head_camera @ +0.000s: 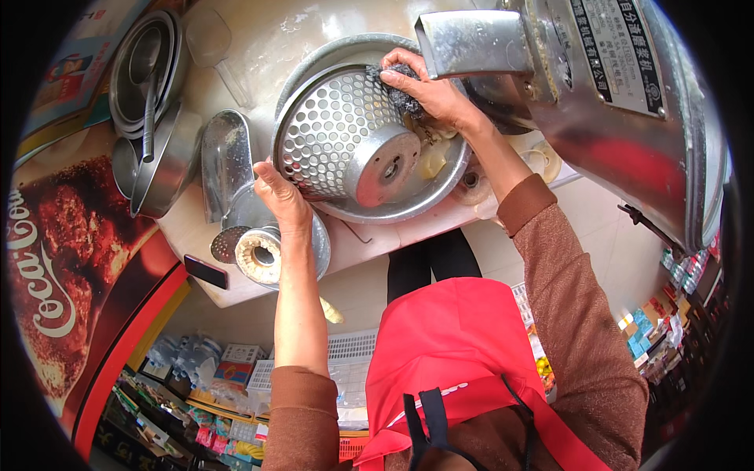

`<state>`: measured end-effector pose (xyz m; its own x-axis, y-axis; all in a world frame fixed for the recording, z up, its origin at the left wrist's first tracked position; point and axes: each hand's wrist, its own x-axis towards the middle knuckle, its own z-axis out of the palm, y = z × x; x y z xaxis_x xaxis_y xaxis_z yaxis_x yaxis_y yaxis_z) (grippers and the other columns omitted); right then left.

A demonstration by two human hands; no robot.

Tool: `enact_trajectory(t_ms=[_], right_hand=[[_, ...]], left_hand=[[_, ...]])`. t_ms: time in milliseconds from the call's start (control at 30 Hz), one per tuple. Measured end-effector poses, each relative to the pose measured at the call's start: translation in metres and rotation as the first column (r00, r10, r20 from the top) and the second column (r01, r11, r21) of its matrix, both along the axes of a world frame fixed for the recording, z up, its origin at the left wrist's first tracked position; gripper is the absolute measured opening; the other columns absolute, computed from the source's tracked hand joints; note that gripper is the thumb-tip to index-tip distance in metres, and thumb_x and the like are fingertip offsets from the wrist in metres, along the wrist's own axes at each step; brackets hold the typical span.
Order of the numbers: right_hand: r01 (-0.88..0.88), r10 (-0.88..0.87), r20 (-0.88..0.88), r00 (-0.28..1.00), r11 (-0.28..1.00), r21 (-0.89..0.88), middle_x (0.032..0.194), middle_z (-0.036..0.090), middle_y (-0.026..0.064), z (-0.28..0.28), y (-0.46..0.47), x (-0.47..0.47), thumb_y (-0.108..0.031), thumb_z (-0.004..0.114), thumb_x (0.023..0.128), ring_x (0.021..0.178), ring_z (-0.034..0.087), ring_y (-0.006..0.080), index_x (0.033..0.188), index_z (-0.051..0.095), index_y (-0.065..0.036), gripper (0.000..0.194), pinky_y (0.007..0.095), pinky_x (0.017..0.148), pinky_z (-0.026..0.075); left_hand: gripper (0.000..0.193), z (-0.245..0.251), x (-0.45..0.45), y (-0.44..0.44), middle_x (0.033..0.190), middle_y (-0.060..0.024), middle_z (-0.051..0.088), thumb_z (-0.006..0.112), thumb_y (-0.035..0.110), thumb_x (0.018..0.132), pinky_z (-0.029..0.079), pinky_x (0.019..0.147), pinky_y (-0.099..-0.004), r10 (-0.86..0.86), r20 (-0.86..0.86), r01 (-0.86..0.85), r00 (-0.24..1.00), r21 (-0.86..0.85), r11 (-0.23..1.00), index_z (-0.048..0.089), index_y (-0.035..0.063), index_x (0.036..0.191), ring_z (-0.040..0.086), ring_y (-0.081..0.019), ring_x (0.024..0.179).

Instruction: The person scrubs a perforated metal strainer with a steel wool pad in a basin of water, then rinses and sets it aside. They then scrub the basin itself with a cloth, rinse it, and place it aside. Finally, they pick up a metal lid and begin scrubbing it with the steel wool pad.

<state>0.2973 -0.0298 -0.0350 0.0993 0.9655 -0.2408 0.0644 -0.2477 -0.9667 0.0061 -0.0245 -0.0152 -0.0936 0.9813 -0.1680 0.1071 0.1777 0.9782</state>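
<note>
A perforated metal basket (330, 118), tilted with its solid hub towards me, rests in a wide metal basin (377, 216). My left hand (284, 191) grips the basket's rim at its lower left. In my right hand (427, 88) is a dark scouring pad (405, 94), pressed against the upper right of the perforated wall. Wet, yellowish matter (433, 162) lies in the basin beside the hub. A metal scoop (227, 159) and a metal container with a crusted ring-shaped part (258, 256) stand near my left forearm.
A steel grinding machine (589, 135) with a rectangular spout (471, 44) stands at the right. Stacked metal bowls (141, 112) and a clear plastic scoop (209, 44) are at the upper left. A phone (205, 272) lies by the table's corner. Round discs (474, 185) sit right of the basin.
</note>
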Motion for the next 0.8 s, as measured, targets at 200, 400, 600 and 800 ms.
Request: enact_trajectory(t_ms=[200,400,600,800], right_hand=[[-0.186,-0.102,0.519,0.848,0.861,0.473,0.111,0.069,0.0046,0.066,0.017,-0.045,-0.030,0.076,0.088,0.099,0.059,0.0251,0.105,0.066,-0.011,0.027,0.0403,0.091,0.048],[-0.350,-0.154,0.675,0.722,0.760,0.548,0.103,0.063,0.0050,0.091,0.023,-0.094,-0.031,0.077,0.084,0.103,0.061,0.0250,0.096,0.066,-0.012,0.025,0.0405,0.087,0.052],[0.014,-0.251,0.342,0.906,0.824,0.567,0.105,0.063,0.0098,0.003,0.015,-0.032,-0.028,0.068,0.099,0.102,0.062,0.0234,0.109,0.067,-0.007,0.023,0.0353,0.092,0.048],[0.084,-0.134,0.245,0.960,0.975,0.207,0.103,0.064,0.0178,-0.028,-0.038,-0.043,-0.029,0.065,0.098,0.102,0.062,0.0346,0.107,0.065,-0.001,0.029,0.0423,0.093,0.048]], left_hand=[[0.105,0.049,-0.004,0.045,0.079,0.0008,0.064,0.024,0.090,0.089,0.048,0.070,-0.0275,-0.487,-0.285,0.480,0.825,-0.099,0.871,0.070,-0.0040,0.102,0.058,-0.0093,0.075],[0.087,0.035,-0.014,0.047,0.090,-0.0044,0.070,0.051,0.081,0.087,0.055,0.071,-0.0299,-0.403,0.008,0.400,0.915,-0.146,0.905,0.069,-0.0025,0.106,0.067,-0.0132,0.080],[0.091,0.000,-0.042,0.013,0.140,-0.0110,0.062,0.066,0.071,0.087,0.047,0.111,-0.0461,-0.133,0.391,0.196,0.911,-0.126,0.972,0.053,0.0001,0.143,0.060,-0.0265,0.126],[0.094,0.003,-0.041,-0.006,0.149,-0.0101,0.054,0.071,0.067,0.085,0.044,0.114,-0.0477,0.102,0.537,0.015,0.837,-0.209,0.978,0.047,0.0041,0.150,0.053,-0.0275,0.135]])
